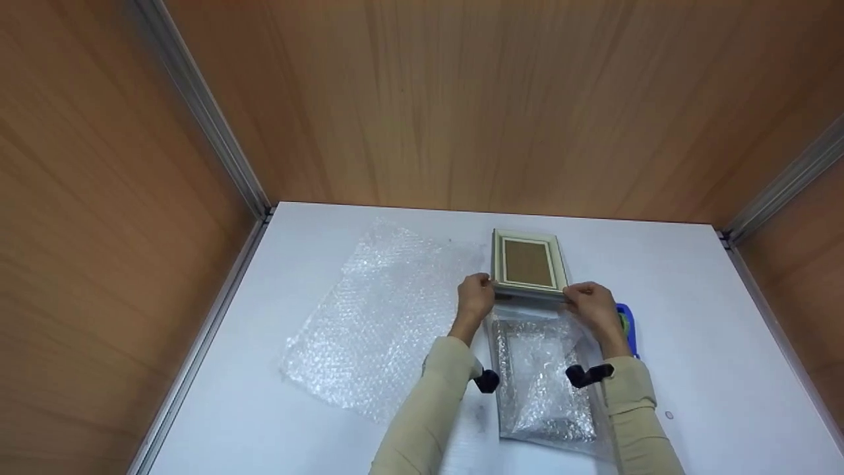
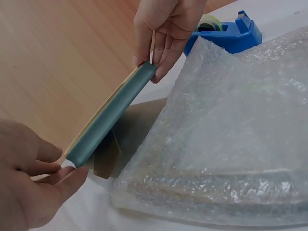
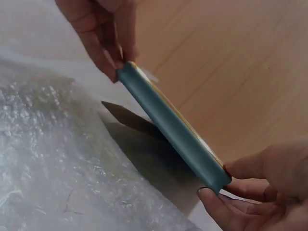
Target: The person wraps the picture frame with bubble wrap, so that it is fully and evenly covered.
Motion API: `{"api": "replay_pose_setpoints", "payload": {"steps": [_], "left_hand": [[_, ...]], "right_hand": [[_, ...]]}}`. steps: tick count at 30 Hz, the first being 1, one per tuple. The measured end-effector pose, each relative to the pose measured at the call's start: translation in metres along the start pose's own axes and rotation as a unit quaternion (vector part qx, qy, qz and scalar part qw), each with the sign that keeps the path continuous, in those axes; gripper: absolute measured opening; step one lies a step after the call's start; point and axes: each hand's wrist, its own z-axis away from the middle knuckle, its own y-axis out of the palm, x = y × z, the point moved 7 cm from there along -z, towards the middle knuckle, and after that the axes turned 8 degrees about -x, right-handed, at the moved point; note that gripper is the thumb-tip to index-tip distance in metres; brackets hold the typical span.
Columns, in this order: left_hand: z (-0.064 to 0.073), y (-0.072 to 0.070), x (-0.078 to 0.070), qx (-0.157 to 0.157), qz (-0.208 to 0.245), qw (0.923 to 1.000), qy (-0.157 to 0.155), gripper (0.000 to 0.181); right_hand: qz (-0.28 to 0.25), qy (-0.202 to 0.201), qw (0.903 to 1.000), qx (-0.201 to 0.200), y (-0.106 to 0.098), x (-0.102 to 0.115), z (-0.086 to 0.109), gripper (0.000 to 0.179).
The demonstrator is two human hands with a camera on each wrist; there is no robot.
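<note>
A small picture frame (image 1: 527, 260) with a cream border and a brown centre is held by its two near corners. My left hand (image 1: 475, 298) pinches the left corner between thumb and fingers, and my right hand (image 1: 592, 307) pinches the right one. Both wrist views show the frame's teal edge (image 2: 108, 115) tilted, with a brown flap (image 3: 127, 118) sticking out behind it. Closer to me lies a larger frame wrapped in bubble wrap (image 1: 544, 382), below both hands. In the left wrist view the wrap (image 2: 226, 120) covers it.
A loose sheet of bubble wrap (image 1: 382, 323) is spread on the white table (image 1: 231, 396) to the left. A blue tape dispenser (image 1: 630, 330) stands beside my right wrist. Wooden panels (image 1: 461, 105) rise behind and at the sides.
</note>
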Motion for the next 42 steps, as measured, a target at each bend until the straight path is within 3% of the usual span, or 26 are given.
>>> {"api": "replay_pose_setpoints", "payload": {"steps": [6,10,16,27,35,42], "left_hand": [[-0.001,-0.001,0.003,-0.007,0.057,0.9980,-0.025,0.024],[-0.002,-0.004,0.004,-0.026,0.073,0.9969,-0.016,0.020],[0.000,-0.006,-0.002,-0.025,0.069,0.9973,0.010,0.019],[0.008,-0.016,-0.013,-0.020,0.109,0.9938,0.009,0.021],[0.020,-0.037,-0.017,-0.049,0.125,0.9892,0.058,0.023],[0.037,-0.070,-0.013,-0.114,0.122,0.9809,0.100,0.021]], "right_hand": [[-0.045,0.014,0.9986,0.023,0.003,0.003,0.002,0.048],[-0.064,0.020,0.9976,0.018,0.001,0.003,0.003,0.046],[-0.091,0.019,0.9956,0.008,-0.002,0.004,0.010,0.047],[-0.089,-0.013,0.9958,-0.019,-0.007,0.025,0.027,0.043],[-0.110,-0.041,0.9930,-0.012,0.001,0.038,0.042,0.044],[-0.129,-0.050,0.9904,-0.004,0.019,0.048,0.056,0.042]]}}
